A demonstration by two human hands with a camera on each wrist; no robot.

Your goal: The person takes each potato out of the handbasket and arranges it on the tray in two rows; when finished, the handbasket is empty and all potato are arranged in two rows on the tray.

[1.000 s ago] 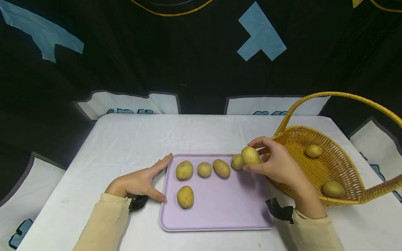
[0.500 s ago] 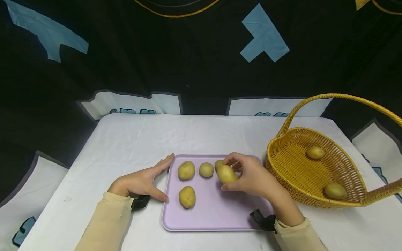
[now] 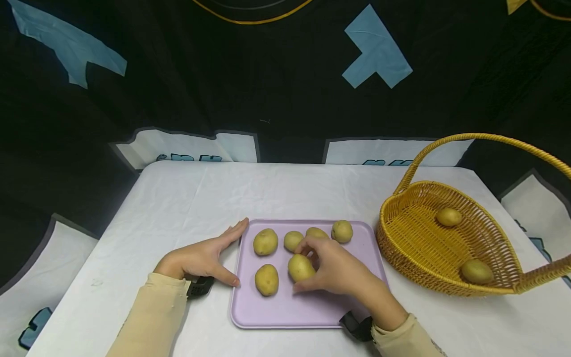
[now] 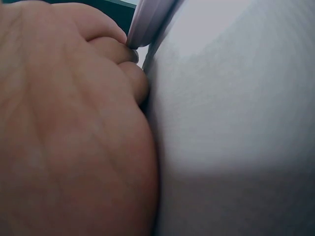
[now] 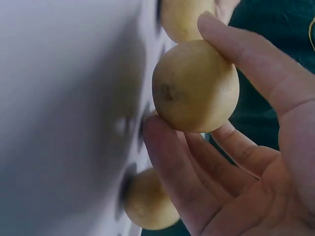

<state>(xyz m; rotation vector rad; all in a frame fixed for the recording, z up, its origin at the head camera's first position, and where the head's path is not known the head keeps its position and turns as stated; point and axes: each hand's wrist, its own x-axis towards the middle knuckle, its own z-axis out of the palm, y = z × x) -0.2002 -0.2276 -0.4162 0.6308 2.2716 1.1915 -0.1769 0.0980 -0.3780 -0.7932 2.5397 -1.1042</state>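
My right hand (image 3: pixel 332 267) pinches a potato (image 3: pixel 300 267) between thumb and fingers, over the middle of a light purple tray (image 3: pixel 303 310). In the right wrist view the held potato (image 5: pixel 196 86) sits just off the tray surface. Several potatoes lie along the tray's far side, among them a large one (image 3: pixel 265 242) at the left and a round one (image 3: pixel 342 231) at the right. Another potato (image 3: pixel 266 280) lies left of the held one. With thumb and fingers spread, my left hand (image 3: pixel 202 255) touches the tray's left edge. The left wrist view shows the palm (image 4: pixel 74 128) beside the white cloth.
A yellow wicker basket (image 3: pixel 401 258) with a tall arched handle stands right of the tray. Inside it lie two potatoes, one (image 3: pixel 448 216) farther back and one (image 3: pixel 476 271) nearer. White cloth (image 3: pixel 250 191) covers the table, and a dark curtain (image 3: pixel 285 89) hangs behind.
My right hand has carried the potato leftward from beside the basket and lower, to the middle of the tray. The round potato at the far right is uncovered. The left hand stays at the tray's edge.
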